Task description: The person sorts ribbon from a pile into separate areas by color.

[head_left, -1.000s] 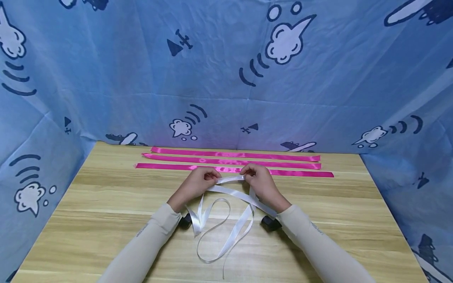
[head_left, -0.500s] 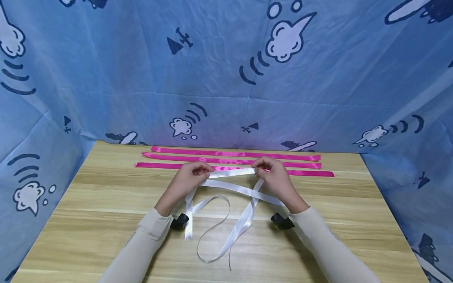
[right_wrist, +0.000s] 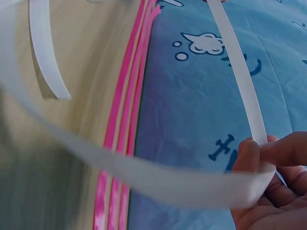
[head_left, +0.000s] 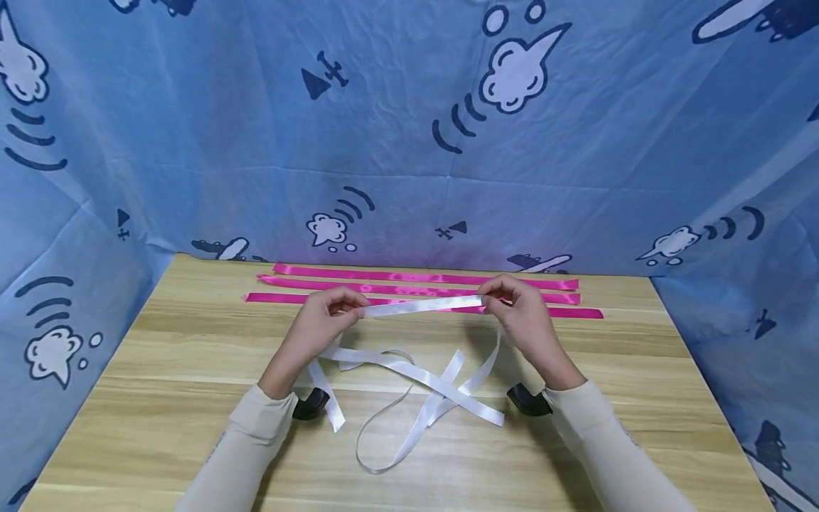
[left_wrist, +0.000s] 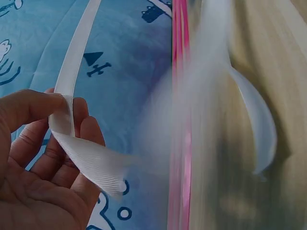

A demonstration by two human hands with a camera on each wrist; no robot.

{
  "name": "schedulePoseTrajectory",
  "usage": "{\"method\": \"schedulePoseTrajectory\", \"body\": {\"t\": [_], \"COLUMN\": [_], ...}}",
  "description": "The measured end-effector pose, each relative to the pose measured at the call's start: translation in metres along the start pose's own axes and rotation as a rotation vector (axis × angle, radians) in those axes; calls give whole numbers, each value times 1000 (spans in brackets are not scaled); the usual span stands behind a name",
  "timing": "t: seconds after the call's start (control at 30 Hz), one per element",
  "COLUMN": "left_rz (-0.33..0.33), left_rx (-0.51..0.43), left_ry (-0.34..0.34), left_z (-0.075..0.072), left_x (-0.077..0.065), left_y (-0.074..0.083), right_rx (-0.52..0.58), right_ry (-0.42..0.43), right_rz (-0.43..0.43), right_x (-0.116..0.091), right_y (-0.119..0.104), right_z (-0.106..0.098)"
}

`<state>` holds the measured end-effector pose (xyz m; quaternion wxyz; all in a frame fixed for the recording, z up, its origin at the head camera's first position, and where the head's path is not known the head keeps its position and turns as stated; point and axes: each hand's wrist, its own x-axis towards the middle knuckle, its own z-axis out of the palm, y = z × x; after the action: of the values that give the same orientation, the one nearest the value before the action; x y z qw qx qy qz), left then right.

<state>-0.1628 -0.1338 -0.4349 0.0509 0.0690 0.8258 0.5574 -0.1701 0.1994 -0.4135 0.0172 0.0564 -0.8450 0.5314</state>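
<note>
A white ribbon (head_left: 422,306) is stretched between the two hands, above the table and in front of the pink ribbons. My left hand (head_left: 326,316) pinches it between thumb and fingers; in the left wrist view its tail (left_wrist: 91,158) folds over and hangs past the palm. At the other end my right hand (head_left: 525,320) pinches the ribbon likewise, and a length (right_wrist: 201,187) droops from those fingers in the right wrist view. Below, more white ribbon (head_left: 409,370) lies loosely crossed and looped on the table. Whether every white length is separate cannot be told.
Several pink strips are not all alike in slant: three pink ribbons (head_left: 307,272) lie side by side along the back of the wooden table (head_left: 192,398). A blue patterned cloth (head_left: 384,128) hangs behind and at both sides. Black wrist cameras (head_left: 530,400) sit under the cuffs.
My hands have moved apart, left and right, and slightly away from the body. The white ribbon between them has grown longer, and another white strip's right end now lies uncovered on the table.
</note>
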Motion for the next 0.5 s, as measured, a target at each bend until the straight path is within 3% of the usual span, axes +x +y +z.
{"method": "schedulePoseTrajectory", "body": {"t": [0.2, 0.5], "left_rz": [18, -30], "left_rx": [-37, -110], "left_ry": [18, 76], "left_z": [-7, -20], "left_x": [-2, -11], "left_y": [2, 4], "right_rx": [6, -9], "right_ry": [34, 80], "right_rz": [8, -17], "right_x": [-2, -6], "right_y": [-2, -2], "right_z": [-13, -32]}}
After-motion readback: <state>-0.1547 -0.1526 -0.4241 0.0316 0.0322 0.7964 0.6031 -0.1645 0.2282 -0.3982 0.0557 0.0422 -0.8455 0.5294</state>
